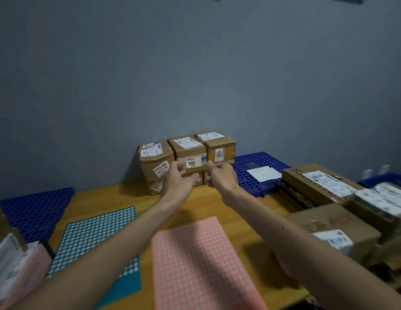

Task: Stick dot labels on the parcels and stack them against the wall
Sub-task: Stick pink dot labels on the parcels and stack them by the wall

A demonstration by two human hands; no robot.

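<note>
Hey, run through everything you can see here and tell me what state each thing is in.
Parcel stack, stacked against the wall.
Left hand, fingers curled at the stack's front; grip unclear.
Right hand, fingers curled at the stack's front; grip unclear.
Teal dot sheet, flat on the table.
Pink dot sheet, flat on the table.
Parcels on the right, not yet at the wall.

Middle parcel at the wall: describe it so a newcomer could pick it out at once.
Start at the grey wall behind the wooden table, where brown cardboard parcels stand in a row. The middle parcel sits between the left hand and the right hand. Alone among them it bears a white label reading 004 on its front; the parcel beside it reads 2017.
</note>
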